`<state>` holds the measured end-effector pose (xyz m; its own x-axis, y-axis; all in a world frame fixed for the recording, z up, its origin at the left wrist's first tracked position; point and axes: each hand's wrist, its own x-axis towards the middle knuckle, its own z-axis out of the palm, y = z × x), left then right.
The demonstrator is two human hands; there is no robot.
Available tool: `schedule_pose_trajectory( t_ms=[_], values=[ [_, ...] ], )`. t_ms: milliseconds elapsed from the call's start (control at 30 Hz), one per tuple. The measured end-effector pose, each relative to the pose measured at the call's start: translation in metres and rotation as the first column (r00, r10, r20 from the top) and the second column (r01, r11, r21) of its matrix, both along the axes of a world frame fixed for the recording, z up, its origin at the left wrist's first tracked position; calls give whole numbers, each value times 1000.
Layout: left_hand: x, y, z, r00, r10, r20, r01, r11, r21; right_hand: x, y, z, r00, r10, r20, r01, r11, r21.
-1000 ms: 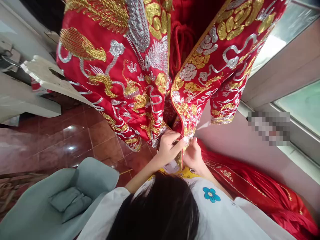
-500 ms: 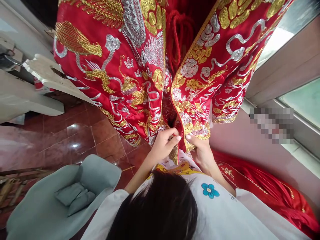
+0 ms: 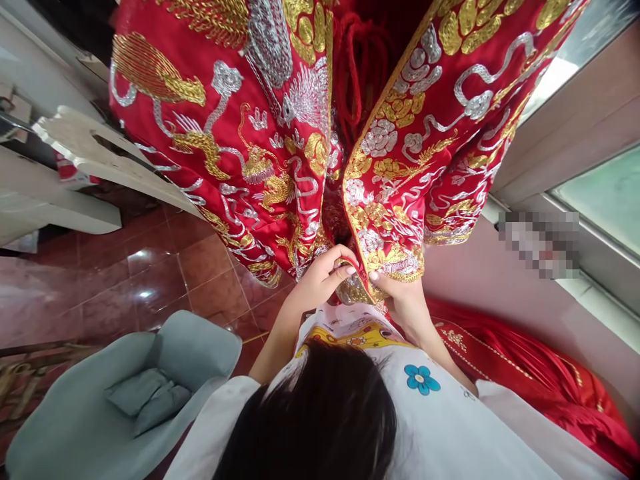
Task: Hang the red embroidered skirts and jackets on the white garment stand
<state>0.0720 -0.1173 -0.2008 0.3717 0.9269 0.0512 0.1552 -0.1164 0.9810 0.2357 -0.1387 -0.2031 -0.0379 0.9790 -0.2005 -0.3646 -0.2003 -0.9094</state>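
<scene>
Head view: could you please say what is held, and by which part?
The left hand and right hand hold the red jacket by its lower front edge.

no text, label, brand, number or sign can be read. the pixelated patch (image 3: 537, 243) beside the window frame (image 3: 575, 220) shows only coloured blocks. on the white shirt (image 3: 480, 437), the blue flower (image 3: 422, 379) is a picture, and the faint outline (image 3: 469, 395) near it is too small to make out. the embroidery on the red jacket (image 3: 300, 180) forms pictures, with nothing legible as writing.
</scene>
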Motion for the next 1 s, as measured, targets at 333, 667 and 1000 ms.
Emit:
schedule_pose_trajectory(
  t_ms=[333,667,1000],
  values=[
    [0,-6,-1,993,111,-41,-108,991,79,-8,2,-3,998,-65,-17,65,998,12],
    [-3,-3,-4,985,166,-54,-163,986,45,-4,7,-12,994,-86,64,83,995,46],
    [-1,1,1,990,41,-136,-50,997,-61,-2,12,-14,988,-107,116,99,993,69]
  ],
)
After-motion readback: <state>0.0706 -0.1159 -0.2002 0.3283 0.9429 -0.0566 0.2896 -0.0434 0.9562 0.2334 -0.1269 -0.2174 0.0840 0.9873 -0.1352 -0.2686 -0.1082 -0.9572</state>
